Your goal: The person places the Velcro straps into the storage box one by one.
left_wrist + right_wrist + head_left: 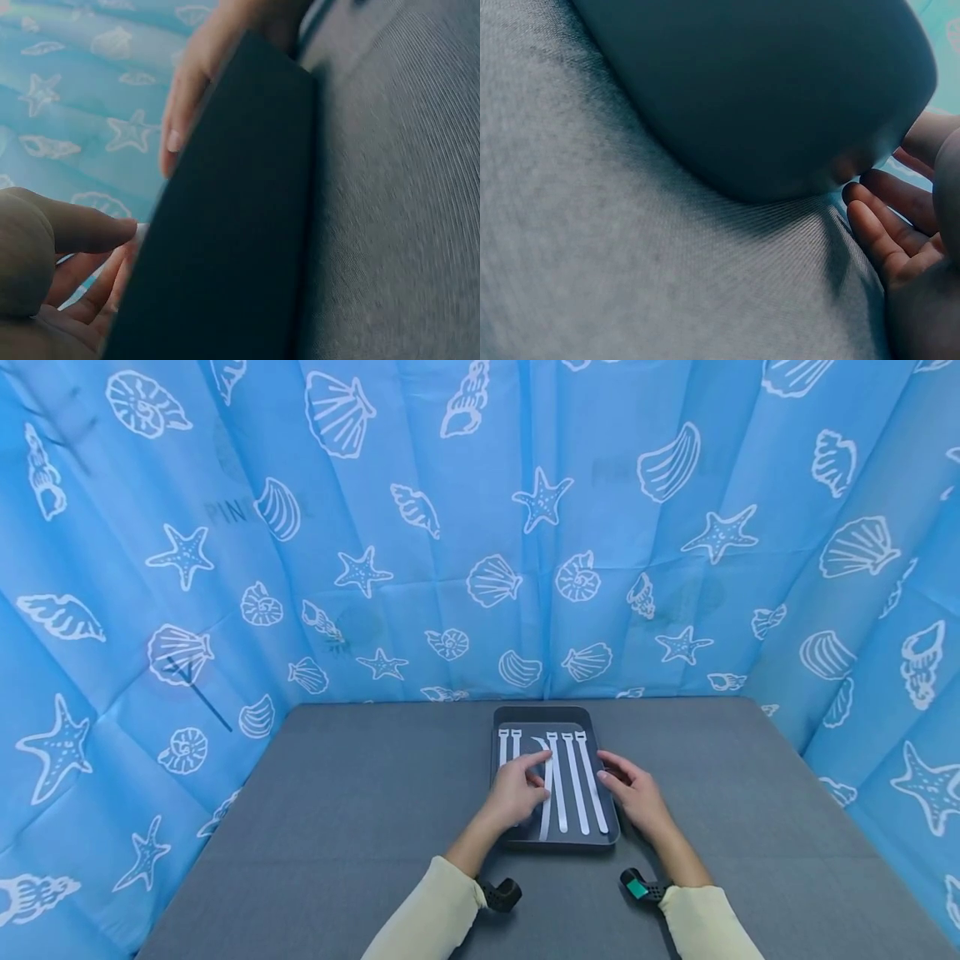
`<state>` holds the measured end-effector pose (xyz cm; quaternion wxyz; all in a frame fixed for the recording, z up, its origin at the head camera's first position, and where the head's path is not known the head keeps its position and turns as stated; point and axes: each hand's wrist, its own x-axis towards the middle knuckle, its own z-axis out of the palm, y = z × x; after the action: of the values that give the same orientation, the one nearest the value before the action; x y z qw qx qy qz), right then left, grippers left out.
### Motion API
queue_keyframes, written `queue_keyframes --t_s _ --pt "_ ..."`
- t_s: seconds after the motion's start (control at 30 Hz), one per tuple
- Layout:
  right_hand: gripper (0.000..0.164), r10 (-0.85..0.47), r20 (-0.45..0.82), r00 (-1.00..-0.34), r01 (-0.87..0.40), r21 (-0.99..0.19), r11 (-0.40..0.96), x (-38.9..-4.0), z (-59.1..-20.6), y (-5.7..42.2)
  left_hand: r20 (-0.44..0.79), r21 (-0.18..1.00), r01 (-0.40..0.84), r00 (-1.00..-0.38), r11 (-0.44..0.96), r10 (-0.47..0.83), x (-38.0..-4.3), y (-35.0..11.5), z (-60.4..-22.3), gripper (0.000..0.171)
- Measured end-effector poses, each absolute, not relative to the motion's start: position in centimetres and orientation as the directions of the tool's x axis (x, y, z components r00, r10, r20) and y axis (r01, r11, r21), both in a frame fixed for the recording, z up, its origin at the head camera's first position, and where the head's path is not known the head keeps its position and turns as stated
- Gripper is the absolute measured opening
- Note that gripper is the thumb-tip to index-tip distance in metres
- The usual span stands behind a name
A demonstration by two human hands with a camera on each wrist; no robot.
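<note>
A dark grey tray (517, 714) stands on the grey table, with several white cable straps (576, 785) laid lengthwise in it, their slotted heads at the far end. My left hand (516, 793) reaches over the tray and pinches one white strap (547, 814) between thumb and fingers; that strap's far end bends to the left. A bit of white shows at the left thumb tip (129, 225) in the left wrist view. My right hand (633, 793) is at the tray's right side, fingers loosely bent and holding nothing; whether they touch the wall is unclear.
The grey tabletop (375, 810) extends around the tray. A blue curtain (450, 527) printed with white shells and starfish hangs behind the table and along both sides. Each wrist wears a black camera mount (501, 895).
</note>
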<state>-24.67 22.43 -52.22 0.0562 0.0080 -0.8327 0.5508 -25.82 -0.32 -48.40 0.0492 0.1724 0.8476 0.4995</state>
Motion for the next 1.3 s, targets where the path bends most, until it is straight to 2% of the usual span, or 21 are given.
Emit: queue_keyframes --t_s 0.2,0.4,0.63,0.83,1.03,1.3 --pt "0.044 0.059 0.101 -0.993 -0.07 -0.915 0.398 -24.6 -52.2 22.4 0.122 0.76 0.316 -0.927 0.567 0.354 -26.1 -0.1 -48.7 0.066" --pt "0.045 0.048 0.104 -0.993 -0.076 -0.912 0.402 -24.6 -52.3 22.4 0.146 0.582 0.399 -0.908 0.709 0.392 -26.7 -0.2 -48.9 0.068" --pt "0.045 0.056 0.095 -0.994 -0.065 -0.913 0.402 -24.7 -52.3 22.4 0.156 0.42 0.502 -0.86 0.756 0.485 -27.1 -0.8 -48.6 0.074" --pt "0.045 0.056 0.099 -0.994 -0.068 -0.913 0.401 -24.7 -52.2 22.4 0.108 0.338 0.541 -0.835 0.77 0.539 -27.3 -1.2 -48.7 0.081" --pt "0.045 0.05 0.1 -0.994 -0.072 -0.914 0.399 -24.7 -52.4 22.4 0.087 0.274 0.533 -0.843 0.8 0.532 -27.4 -1.6 -49.0 0.083" --pt "0.045 0.049 0.105 -0.993 -0.077 -0.912 0.402 -24.7 -52.3 22.4 0.067 0.246 0.534 -0.842 0.809 0.535 -27.6 -1.8 -49.0 0.084"
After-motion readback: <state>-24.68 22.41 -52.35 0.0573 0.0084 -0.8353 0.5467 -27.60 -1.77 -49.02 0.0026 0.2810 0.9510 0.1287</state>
